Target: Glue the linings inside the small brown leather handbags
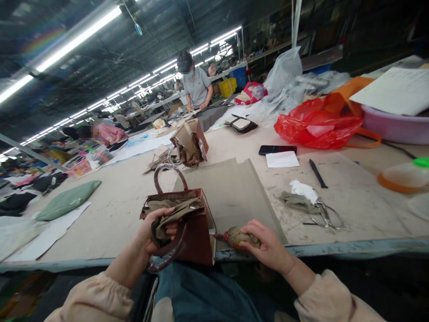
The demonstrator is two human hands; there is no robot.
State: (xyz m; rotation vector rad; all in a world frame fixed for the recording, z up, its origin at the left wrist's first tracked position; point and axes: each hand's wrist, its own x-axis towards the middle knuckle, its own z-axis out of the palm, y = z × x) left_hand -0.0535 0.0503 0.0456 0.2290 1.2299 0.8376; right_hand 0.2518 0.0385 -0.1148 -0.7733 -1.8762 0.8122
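Observation:
A brown handbag [197, 237] with plastic-wrapped handles rests at the table's front edge, tilted. My left hand [154, 230] is closed on its olive fabric lining [172, 214], folded out over the bag's opening. In my right hand [263, 243] is a squeeze bottle [239, 238], its red nozzle pointing left at the bag's right side edge. Whether the tip touches the bag is too small to tell. Under and behind the bag lies a flat grey-green sheet [234, 192].
Another brown bag [191, 143] stands farther back. Scissors [325, 214], a black pen [317, 173], a phone [277, 150] and a red plastic bag [315, 123] lie right. A green pouch [69, 200] lies left. A person in grey [197, 87] works across the table.

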